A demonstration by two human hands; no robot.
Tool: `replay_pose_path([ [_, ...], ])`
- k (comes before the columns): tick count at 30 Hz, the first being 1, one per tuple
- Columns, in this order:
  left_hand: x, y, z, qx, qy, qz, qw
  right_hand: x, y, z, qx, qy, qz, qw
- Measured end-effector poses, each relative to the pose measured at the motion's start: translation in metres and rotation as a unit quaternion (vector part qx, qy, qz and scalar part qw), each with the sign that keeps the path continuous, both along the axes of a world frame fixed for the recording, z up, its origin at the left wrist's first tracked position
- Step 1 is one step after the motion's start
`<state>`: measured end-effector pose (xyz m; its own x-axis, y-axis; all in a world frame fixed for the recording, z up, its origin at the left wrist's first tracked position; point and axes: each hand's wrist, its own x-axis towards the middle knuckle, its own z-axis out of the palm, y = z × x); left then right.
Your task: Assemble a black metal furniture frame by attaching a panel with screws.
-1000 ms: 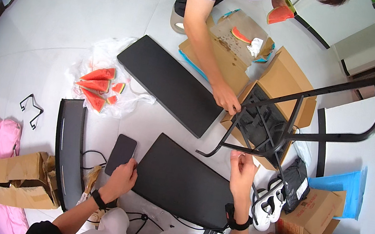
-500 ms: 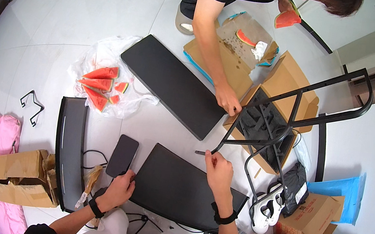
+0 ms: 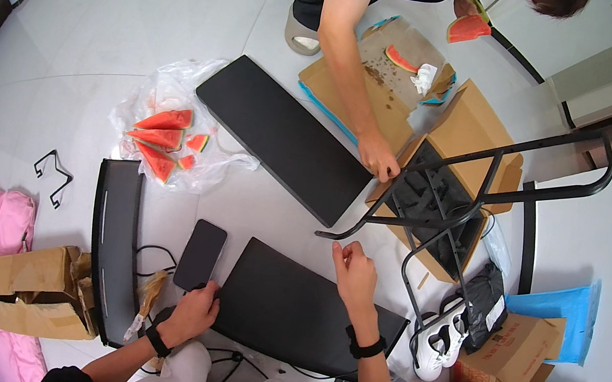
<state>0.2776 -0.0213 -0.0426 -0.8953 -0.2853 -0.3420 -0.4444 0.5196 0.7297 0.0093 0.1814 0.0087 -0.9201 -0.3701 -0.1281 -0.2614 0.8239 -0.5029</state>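
Note:
My left hand is curled closed between the lower end of a black smartphone and the left edge of a black panel. What its fingers hold, if anything, is hidden. Over the panel's far edge hovers my right hand, fingers curled in with nothing visible in them. Just beyond those fingertips lies the bent foot of a black tubular metal frame, a small gap apart. The frame leans over an open cardboard box with dark foam inside. A co-worker's hand touches the frame near the box.
Watermelon slices lie on a plastic bag beside a long black board. The co-worker's other hand holds a watermelon slice. A curved black panel and torn carton stand left; white shoes and cartons, right.
My right hand has come off the foot of the metal frame. That foot has moved up slightly, away from my fingers, and the frame has tilted a little. My left hand stays put.

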Motion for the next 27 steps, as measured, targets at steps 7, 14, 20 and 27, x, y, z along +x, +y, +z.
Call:
replay_pose_path([
  [7, -0.002, 0.005, 0.000, -0.106, -0.029, -0.054, 0.992, 0.005, 0.002, -0.008, -0.013, -0.002, 0.008, 1.000],
  [14, -0.004, 0.007, -0.003, -0.155, -0.040, -0.080, 0.984, 0.008, 0.009, -0.012, -0.019, -0.010, 0.011, 1.000],
  [20, -0.002, 0.009, -0.002, -0.150, -0.021, -0.065, 0.986, 0.014, 0.012, -0.014, -0.011, -0.022, 0.014, 1.000],
  [27, -0.001, 0.008, -0.002, -0.156, -0.033, -0.089, 0.983, 0.016, 0.018, -0.017, -0.023, -0.029, 0.001, 0.999],
])
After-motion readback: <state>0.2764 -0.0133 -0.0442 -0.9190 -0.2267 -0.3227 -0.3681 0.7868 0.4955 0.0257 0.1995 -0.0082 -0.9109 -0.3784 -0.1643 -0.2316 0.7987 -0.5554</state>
